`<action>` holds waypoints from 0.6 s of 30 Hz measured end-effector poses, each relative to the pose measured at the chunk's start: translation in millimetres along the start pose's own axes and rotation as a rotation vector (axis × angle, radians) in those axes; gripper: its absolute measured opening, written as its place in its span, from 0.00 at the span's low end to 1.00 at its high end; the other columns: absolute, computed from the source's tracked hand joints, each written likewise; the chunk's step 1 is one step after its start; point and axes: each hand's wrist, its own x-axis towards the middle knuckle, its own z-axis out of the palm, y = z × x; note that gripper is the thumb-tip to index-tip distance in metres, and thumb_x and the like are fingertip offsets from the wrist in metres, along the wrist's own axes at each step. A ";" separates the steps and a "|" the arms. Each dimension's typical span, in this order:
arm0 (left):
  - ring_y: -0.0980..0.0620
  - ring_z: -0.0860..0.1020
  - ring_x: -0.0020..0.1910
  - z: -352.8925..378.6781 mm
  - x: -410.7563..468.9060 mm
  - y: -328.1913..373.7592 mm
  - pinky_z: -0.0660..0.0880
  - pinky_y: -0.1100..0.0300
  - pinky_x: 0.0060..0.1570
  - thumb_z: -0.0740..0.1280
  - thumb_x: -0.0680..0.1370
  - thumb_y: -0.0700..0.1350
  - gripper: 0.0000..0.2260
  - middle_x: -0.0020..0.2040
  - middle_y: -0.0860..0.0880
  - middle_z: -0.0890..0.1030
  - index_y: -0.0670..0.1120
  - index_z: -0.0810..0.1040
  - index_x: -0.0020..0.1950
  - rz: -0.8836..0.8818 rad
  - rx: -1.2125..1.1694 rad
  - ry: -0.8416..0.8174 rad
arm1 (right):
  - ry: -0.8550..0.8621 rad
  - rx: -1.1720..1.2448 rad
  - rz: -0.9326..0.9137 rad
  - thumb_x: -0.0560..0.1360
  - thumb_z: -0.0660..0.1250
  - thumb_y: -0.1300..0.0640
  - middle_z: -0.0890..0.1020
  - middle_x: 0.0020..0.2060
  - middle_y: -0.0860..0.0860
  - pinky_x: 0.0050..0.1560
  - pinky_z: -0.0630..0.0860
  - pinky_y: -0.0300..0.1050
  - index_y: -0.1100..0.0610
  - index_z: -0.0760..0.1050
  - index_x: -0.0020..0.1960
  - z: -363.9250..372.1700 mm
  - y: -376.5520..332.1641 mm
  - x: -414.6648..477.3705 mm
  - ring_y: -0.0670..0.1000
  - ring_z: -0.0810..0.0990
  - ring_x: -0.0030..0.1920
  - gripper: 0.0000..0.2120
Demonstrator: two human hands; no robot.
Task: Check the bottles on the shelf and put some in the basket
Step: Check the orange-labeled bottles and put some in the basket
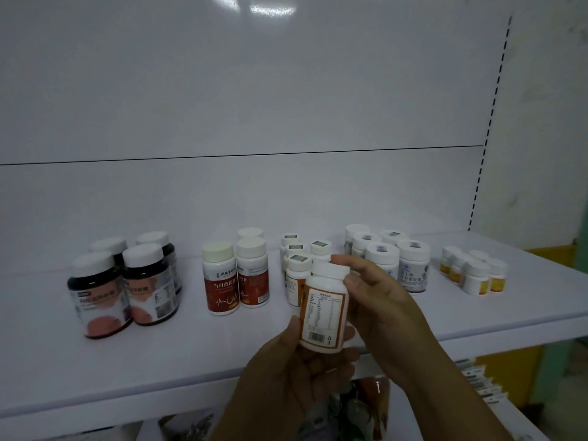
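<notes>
I hold a white bottle (324, 308) with an orange-edged label and a white cap up in front of the shelf (159, 361), its printed table and barcode facing me. My left hand (296, 374) grips its base from below, thumb on the left side. My right hand (381, 300) holds the cap end, fingers curled round the top. Behind it stand more white bottles (297, 275) of the same kind. No basket is in view.
Along the shelf stand dark jars (122, 288) at the left, red-labelled white bottles (237, 276), grey-labelled white jars (396, 261) and small yellow-labelled bottles (474, 272) at the right. Packaged goods (356, 409) lie on the level below. A slotted upright (486, 135) bounds the right side.
</notes>
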 end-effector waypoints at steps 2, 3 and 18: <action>0.38 0.84 0.40 -1.0 1.2 0.0 0.81 0.50 0.33 0.82 0.52 0.46 0.28 0.46 0.36 0.84 0.39 0.83 0.49 0.047 0.042 0.044 | 0.053 -0.065 -0.041 0.67 0.70 0.57 0.85 0.48 0.52 0.43 0.80 0.41 0.54 0.79 0.53 -0.4 1.7 -0.8 0.51 0.84 0.47 0.14; 0.40 0.84 0.40 -1.8 1.7 -0.4 0.81 0.53 0.33 0.78 0.60 0.45 0.24 0.44 0.38 0.85 0.40 0.80 0.54 0.090 0.080 0.075 | 0.083 -0.100 -0.058 0.67 0.73 0.57 0.85 0.48 0.51 0.45 0.80 0.43 0.54 0.78 0.52 -0.1 2.9 -0.7 0.51 0.84 0.49 0.14; 0.37 0.83 0.43 -4.4 4.8 -4.2 0.82 0.53 0.35 0.84 0.41 0.46 0.46 0.50 0.36 0.83 0.40 0.76 0.58 0.129 -0.045 0.112 | 0.061 -0.133 -0.052 0.65 0.72 0.56 0.85 0.50 0.48 0.53 0.80 0.47 0.52 0.78 0.54 4.0 2.3 -2.2 0.50 0.83 0.53 0.18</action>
